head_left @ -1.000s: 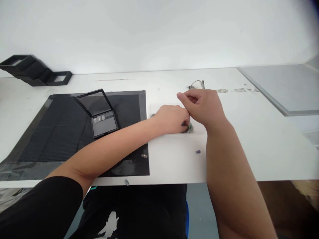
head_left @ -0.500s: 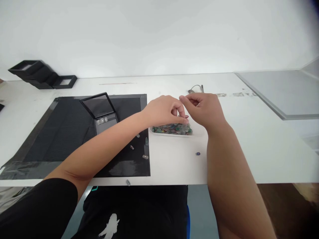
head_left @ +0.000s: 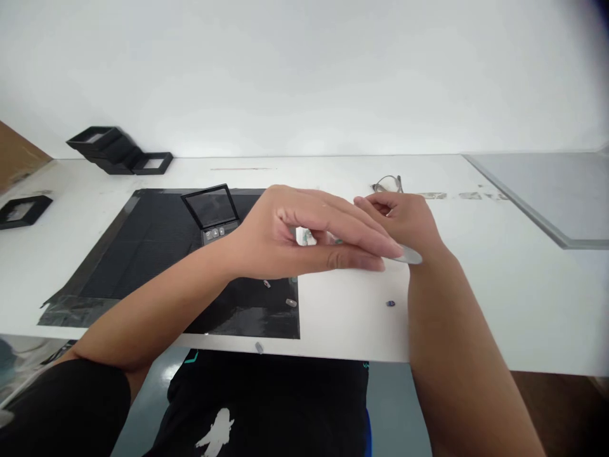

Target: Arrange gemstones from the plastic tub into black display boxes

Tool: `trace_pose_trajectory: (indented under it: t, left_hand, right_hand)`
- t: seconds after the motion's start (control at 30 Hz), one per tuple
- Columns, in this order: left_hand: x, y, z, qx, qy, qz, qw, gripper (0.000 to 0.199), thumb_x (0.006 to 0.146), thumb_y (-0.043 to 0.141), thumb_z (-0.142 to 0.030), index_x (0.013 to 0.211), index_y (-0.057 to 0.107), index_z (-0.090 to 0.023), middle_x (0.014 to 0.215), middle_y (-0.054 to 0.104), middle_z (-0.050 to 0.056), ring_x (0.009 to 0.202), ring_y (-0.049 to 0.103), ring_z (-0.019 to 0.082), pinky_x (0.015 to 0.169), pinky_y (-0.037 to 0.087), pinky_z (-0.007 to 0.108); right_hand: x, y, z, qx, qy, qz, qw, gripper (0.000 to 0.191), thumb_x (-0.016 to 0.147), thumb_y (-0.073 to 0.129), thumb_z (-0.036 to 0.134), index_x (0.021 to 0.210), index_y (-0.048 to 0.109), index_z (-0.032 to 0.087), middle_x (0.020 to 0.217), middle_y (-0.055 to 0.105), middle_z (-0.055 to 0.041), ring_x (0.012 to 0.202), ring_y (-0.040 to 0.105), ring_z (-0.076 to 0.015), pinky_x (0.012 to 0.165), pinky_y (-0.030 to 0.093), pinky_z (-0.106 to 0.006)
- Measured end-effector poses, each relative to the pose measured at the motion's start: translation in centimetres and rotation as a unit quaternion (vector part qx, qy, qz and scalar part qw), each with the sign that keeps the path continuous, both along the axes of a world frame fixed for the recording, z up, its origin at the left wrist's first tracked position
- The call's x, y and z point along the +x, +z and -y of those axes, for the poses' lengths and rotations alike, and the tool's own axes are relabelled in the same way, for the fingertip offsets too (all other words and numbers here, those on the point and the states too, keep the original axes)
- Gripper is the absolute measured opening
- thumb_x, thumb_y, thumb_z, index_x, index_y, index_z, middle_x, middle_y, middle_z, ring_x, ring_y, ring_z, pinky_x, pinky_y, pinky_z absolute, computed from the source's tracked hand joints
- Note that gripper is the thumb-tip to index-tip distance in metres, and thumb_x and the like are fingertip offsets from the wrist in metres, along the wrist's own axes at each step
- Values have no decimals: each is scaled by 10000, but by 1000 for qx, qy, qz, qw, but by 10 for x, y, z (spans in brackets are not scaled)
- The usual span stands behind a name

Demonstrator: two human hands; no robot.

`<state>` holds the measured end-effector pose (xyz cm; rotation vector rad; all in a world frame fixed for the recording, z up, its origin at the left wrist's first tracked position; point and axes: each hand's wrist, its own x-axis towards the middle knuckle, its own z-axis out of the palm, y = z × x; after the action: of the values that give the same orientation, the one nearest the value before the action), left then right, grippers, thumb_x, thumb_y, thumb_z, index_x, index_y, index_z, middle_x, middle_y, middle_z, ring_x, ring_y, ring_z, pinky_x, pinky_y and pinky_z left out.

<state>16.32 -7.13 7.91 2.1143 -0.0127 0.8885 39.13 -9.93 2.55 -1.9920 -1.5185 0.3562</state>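
Observation:
My left hand (head_left: 318,231) is raised nearer the camera, thumb and fingers pressed together at the tips. A pale grey, almond-shaped false nail (head_left: 412,255) sticks out from the pinch. My right hand (head_left: 404,216) is behind it, fingers curled in; anything they hold is hidden. The left hand covers most of the white tray of small colourful pieces (head_left: 304,236). A black hinged case (head_left: 212,208) stands with its lid up, pale false nails (head_left: 215,233) along its top row. One small dark blue nail (head_left: 391,303) lies on the table.
Under the case is a black mat (head_left: 137,254) with a few loose nails (head_left: 291,303). A grey nail (head_left: 259,347) rests at the table's front edge. Black boxes (head_left: 111,149) are stacked at back left, another box (head_left: 23,211) farther left. Glasses (head_left: 387,184) lie behind my right hand.
My left hand has lifted away from the tray toward the camera, now showing a pale grey nail at its fingertips. My right hand stays curled. The whole view has shifted slightly.

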Motion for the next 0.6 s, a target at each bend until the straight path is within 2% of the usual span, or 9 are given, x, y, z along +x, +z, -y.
trace_pose_trajectory:
  t: [0.13,0.23,0.33,0.43,0.6]
  left_hand:
    - [-19,-1,2,51,28,25,998,133,923,663,-341,899,770,-265,987,775,-36,815,751,124,567,613,201]
    - [-35,-7,3,72,81,88,990,146,936,646,-346,909,770,-275,923,770,-36,767,747,116,552,612,198]
    - [-53,-15,6,74,135,146,977,85,915,681,-290,890,757,-262,914,771,-30,688,729,97,514,593,182]
    - [-65,-25,6,82,147,179,969,45,869,725,-196,859,726,-240,902,775,-19,660,718,87,491,567,166]
    - [-68,-52,-3,135,153,199,959,143,800,718,-41,868,692,-164,848,780,46,714,728,96,616,589,164]
  right_hand:
    - [-1,-3,-1,-9,-24,12,1000,313,882,595,472,727,668,210,573,548,4,568,527,-147,563,362,-302]
    - [2,-9,-5,-8,-35,33,999,281,862,607,462,773,701,213,596,587,-6,604,537,-163,587,386,-315]
    - [6,-17,-9,-7,-44,49,998,286,840,615,489,806,726,227,611,619,-7,619,547,-173,597,410,-323]
    - [11,-24,-13,-9,-58,61,996,274,811,640,486,832,743,233,639,660,-15,637,571,-186,608,427,-331]
    - [9,-26,-10,19,-56,68,996,257,788,666,470,809,751,229,650,673,-20,608,570,-180,620,447,-339]
